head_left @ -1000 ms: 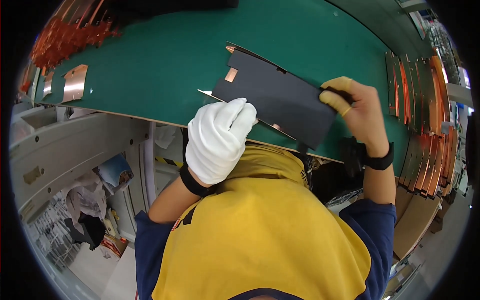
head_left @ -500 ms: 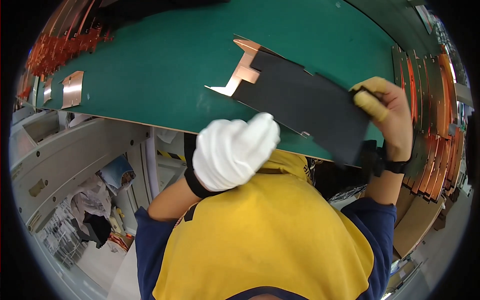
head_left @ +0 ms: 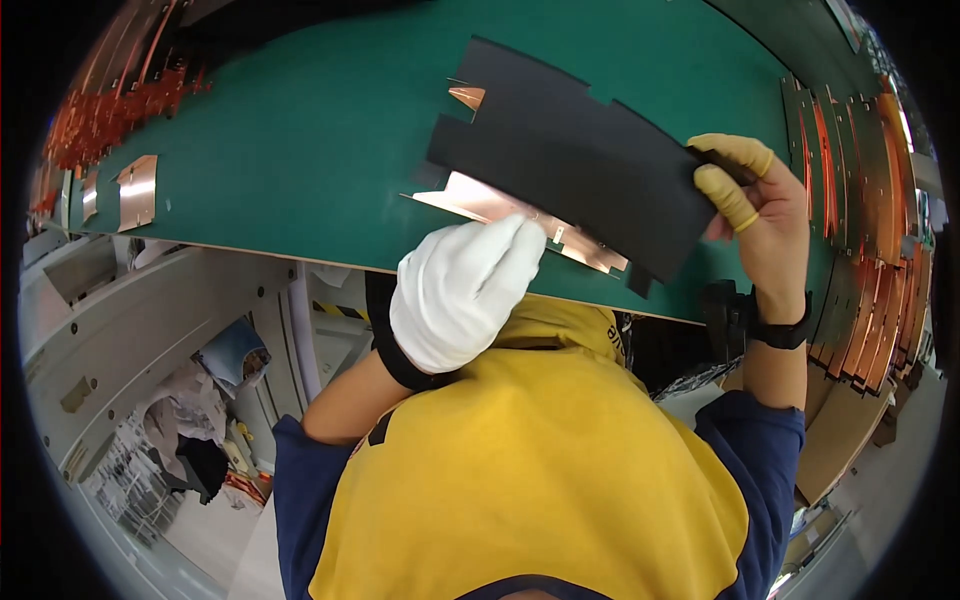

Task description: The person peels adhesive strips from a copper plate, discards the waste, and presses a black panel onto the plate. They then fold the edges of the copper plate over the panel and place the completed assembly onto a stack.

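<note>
A: Where's the sheet, and what's got hold of it?

B: Black sheet (head_left: 570,160) is upper centre of frame, slanting down to the right, overlapping the copper sheet (head_left: 470,194). My right hand (head_left: 768,212) has its right edge pinched between thumb and fingers. My left hand (head_left: 458,295), white glove: fingertips bunched at the copper's near edge. Can't tell if they're pinching.

A: Handling?

B: My guess: black one's light, bendy, easily creased. Hold by opposite edges, off the notches. Copper's probably thin, stiffer, slick under the glove; edges only.

A: Containers?

B: Brown cardboard (head_left: 842,455), lower right, maybe a box. Can't see any contents.
</note>
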